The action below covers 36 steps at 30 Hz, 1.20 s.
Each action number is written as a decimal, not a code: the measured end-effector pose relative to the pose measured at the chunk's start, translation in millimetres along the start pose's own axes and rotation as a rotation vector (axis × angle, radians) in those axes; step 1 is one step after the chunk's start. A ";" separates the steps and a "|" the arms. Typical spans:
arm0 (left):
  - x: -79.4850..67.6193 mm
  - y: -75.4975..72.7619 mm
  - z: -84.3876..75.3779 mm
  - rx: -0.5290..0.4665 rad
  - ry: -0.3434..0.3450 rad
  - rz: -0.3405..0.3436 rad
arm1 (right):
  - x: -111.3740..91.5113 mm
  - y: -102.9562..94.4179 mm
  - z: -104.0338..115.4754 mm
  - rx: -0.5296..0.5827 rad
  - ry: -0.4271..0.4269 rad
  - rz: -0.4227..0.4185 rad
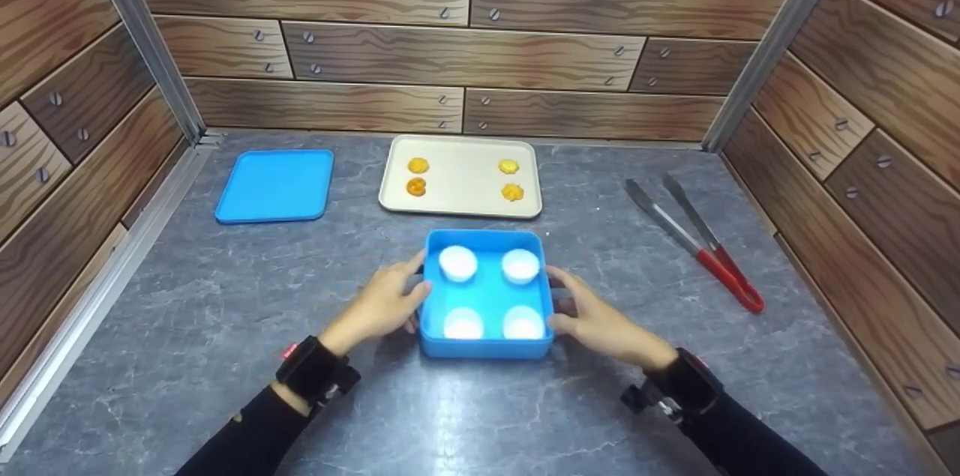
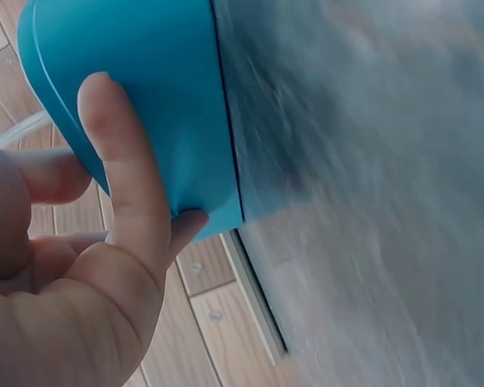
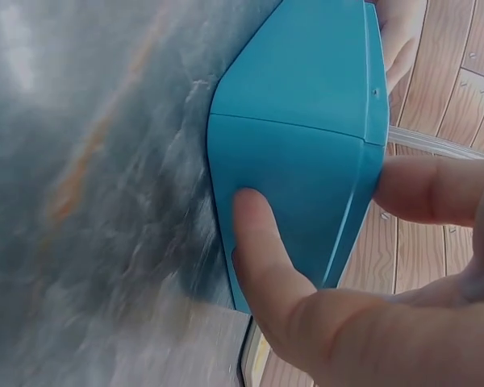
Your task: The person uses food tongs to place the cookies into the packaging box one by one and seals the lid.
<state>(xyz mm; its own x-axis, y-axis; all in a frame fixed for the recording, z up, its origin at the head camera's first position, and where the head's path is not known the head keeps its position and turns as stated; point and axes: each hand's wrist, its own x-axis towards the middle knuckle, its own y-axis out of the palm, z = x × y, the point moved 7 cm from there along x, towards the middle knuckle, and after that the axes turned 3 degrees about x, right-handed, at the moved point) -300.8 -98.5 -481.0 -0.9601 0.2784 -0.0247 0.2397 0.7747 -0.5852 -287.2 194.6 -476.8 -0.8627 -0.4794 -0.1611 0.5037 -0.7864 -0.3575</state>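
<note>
In the head view a square blue box [image 1: 487, 348] stands on the table in front of me, without a cover. Inside it sit several white paper baking cups [image 1: 458, 264], one toward each corner. My left hand [image 1: 386, 300] holds the box's left side, thumb at the rim and fingers along the outer wall. On the opposite side my right hand [image 1: 600, 318] holds the box the same way. The left wrist view shows a finger against the blue wall [image 2: 173, 97]. A fingertip [image 3: 254, 210] of the right hand presses the wall in the right wrist view.
Behind the box lies a beige tray [image 1: 465, 176] with small yellow-orange pieces, including a flower-shaped one [image 1: 512, 193]. A flat blue lid [image 1: 277, 186] lies at the back left. Tongs with red handles [image 1: 731, 281] lie spread at the right. Wood-patterned walls [image 1: 375, 52] enclose the grey table.
</note>
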 end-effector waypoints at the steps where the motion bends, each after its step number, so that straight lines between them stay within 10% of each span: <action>1: -0.7 2.6 -1.1 -0.009 0.007 0.010 | -3.8 -1.2 -0.3 -0.005 -0.007 -0.001; 13: -10.7 17.0 -3.6 -0.048 0.058 0.085 | -25.0 -17.7 -2.9 -0.107 -0.031 -0.031; 22: -12.0 18.5 -4.3 -0.076 0.058 0.083 | -19.9 -145.9 5.8 -0.629 -0.227 -0.445; 29: -11.8 18.7 -3.2 -0.078 0.052 0.085 | -23.0 -238.3 -50.7 -0.856 0.129 -0.510; 36: -11.1 19.3 -2.2 -0.093 0.053 0.092 | -31.1 -258.5 -91.7 -0.860 0.245 -0.408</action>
<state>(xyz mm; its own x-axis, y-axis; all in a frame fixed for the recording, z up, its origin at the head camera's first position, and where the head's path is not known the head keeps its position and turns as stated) -285.1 -85.4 -490.2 -0.9252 0.3782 -0.0302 0.3406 0.7930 -0.5051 -394.6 448.5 -463.8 -0.9976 -0.0632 -0.0281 0.0445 -0.2749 -0.9605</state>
